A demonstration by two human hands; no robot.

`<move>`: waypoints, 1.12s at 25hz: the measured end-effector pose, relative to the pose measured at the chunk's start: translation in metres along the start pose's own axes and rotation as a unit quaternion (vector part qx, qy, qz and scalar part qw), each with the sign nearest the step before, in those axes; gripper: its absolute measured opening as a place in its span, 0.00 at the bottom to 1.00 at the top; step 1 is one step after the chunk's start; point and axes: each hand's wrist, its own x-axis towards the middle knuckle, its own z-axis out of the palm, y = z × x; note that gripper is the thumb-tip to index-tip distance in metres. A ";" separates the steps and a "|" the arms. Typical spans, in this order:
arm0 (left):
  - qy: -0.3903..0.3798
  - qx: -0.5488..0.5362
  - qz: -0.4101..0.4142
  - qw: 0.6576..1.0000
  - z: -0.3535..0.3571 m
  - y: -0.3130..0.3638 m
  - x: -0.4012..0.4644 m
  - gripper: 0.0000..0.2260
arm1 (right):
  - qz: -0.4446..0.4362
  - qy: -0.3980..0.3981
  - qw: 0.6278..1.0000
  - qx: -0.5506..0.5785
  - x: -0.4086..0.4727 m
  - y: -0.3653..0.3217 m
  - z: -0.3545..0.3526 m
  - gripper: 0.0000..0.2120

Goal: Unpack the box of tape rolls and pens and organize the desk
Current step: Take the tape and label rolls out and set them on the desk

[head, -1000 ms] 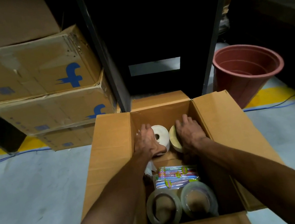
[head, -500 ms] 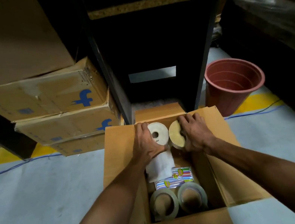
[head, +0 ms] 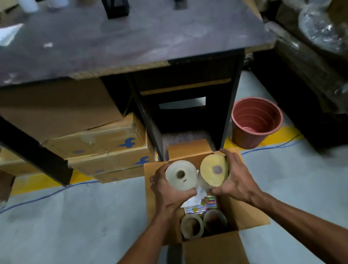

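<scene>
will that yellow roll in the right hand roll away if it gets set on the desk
Probably, if laid on its curved side: the yellow roll looks round and thick. Stood on its flat end it should stay put. It looks solidly wound around a small core, so likely fairly heavy; the right hand wraps it fully.

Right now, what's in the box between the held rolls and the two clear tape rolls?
A colourful pen packet and some white paper, seen from the head view.

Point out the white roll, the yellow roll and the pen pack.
white roll (head: 178,181): head view, flat face beside core.
yellow roll (head: 211,175): head view, flat face.
pen pack (head: 201,207): head view, wrapper's top.
</scene>
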 end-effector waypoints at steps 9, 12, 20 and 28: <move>0.081 -0.121 -0.051 0.988 -0.174 0.161 -0.073 0.43 | 0.018 0.015 0.995 0.102 -0.063 -0.191 -0.128 0.46; 0.098 -0.123 -0.050 0.986 -0.222 0.208 -0.081 0.40 | -0.012 0.000 0.994 0.106 -0.069 -0.248 -0.157 0.46; 0.128 -0.140 -0.011 0.982 -0.309 0.249 -0.047 0.38 | -0.082 -0.026 0.994 0.074 -0.044 -0.334 -0.170 0.48; 0.112 -0.132 0.017 0.985 -0.393 0.213 0.083 0.40 | -0.074 -0.007 0.994 0.081 0.057 -0.410 -0.122 0.44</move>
